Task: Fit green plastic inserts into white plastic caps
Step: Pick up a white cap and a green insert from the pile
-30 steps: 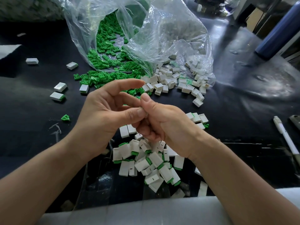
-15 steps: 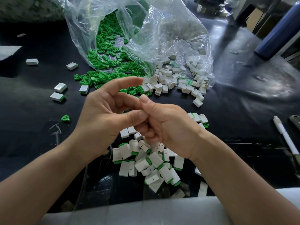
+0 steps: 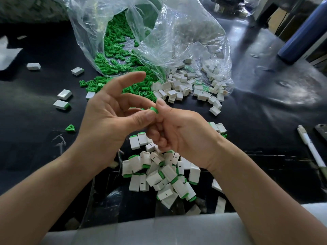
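The left hand (image 3: 109, 119) and the right hand (image 3: 184, 133) meet over the near pile of fitted caps (image 3: 159, 174). Both pinch one green insert (image 3: 153, 110), and the left index finger is stretched out. The plastic bag (image 3: 177, 29) with loose parts lies far behind.

Small assembly workshop, hand piecework. Black-covered bench (image 3: 265, 106). Clear bulk bag (image 3: 177, 32) at 12 o'clock, spilling green inserts (image 3: 115, 55) and white caps (image 3: 185, 85). Heap of fitted pieces (image 3: 159, 174) at 6. Pen (image 3: 311, 149) at 3, blue cylinder (image 3: 300, 36) at 2.
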Demonstrator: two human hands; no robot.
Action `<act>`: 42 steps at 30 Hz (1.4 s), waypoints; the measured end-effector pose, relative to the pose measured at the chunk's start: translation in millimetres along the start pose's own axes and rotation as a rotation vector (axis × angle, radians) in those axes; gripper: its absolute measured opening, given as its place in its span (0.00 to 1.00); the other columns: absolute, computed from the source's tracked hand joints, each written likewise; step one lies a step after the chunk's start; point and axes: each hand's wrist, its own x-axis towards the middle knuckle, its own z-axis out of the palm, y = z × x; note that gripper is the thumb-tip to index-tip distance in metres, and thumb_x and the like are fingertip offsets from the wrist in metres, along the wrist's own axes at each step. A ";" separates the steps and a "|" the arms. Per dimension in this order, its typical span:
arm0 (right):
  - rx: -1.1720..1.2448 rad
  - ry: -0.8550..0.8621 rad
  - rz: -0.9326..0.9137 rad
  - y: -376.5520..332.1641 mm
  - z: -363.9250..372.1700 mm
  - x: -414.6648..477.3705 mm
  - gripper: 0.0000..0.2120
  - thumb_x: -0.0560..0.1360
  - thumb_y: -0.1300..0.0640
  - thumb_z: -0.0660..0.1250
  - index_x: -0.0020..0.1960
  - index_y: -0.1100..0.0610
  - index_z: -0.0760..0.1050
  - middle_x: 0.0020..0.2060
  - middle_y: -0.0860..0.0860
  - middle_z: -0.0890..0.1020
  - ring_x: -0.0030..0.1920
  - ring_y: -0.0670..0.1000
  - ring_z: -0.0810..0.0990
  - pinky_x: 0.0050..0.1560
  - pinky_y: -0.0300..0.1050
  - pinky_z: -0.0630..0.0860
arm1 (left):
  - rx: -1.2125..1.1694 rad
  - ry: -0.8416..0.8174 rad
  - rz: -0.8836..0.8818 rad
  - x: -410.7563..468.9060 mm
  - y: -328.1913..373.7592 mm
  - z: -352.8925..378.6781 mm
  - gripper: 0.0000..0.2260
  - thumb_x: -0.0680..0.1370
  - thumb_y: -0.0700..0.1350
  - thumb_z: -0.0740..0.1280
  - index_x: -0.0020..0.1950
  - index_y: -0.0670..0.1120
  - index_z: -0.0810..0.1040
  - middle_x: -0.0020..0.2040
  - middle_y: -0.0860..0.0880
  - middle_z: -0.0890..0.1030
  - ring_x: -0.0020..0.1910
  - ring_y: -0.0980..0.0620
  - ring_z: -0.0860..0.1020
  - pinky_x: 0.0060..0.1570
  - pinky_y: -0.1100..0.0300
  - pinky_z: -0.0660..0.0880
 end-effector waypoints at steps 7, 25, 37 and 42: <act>-0.094 0.082 -0.068 2.9 -6.6 3.4 0.20 0.78 0.44 0.51 0.42 0.59 0.71 0.26 0.46 0.70 0.27 0.45 0.64 0.30 0.38 0.59 | -0.050 -0.004 -0.059 -0.3 -1.9 0.6 0.23 0.63 0.39 0.70 0.57 0.45 0.74 0.39 0.49 0.85 0.33 0.52 0.82 0.35 0.63 0.78; -0.255 0.050 -0.104 0.6 -7.3 -1.5 0.14 0.79 0.52 0.55 0.50 0.61 0.74 0.31 0.47 0.73 0.30 0.43 0.67 0.31 0.35 0.64 | -0.007 -0.049 -0.127 -0.5 -2.5 -4.4 0.18 0.66 0.33 0.66 0.54 0.46 0.77 0.38 0.47 0.84 0.36 0.49 0.82 0.37 0.60 0.79; -0.445 0.209 -0.167 5.8 1.2 2.0 0.13 0.80 0.53 0.53 0.54 0.58 0.74 0.29 0.37 0.68 0.30 0.34 0.69 0.36 0.33 0.62 | -0.055 0.018 -0.140 -0.1 -11.5 -2.2 0.22 0.64 0.32 0.66 0.57 0.44 0.74 0.37 0.46 0.84 0.49 0.49 0.82 0.43 0.58 0.79; -0.520 0.243 -0.199 5.1 5.3 4.1 0.18 0.81 0.53 0.52 0.65 0.60 0.70 0.34 0.38 0.65 0.34 0.35 0.66 0.37 0.34 0.61 | -0.098 0.048 -0.123 -1.0 -10.0 -1.8 0.23 0.64 0.33 0.65 0.59 0.44 0.71 0.37 0.46 0.84 0.51 0.50 0.82 0.42 0.60 0.79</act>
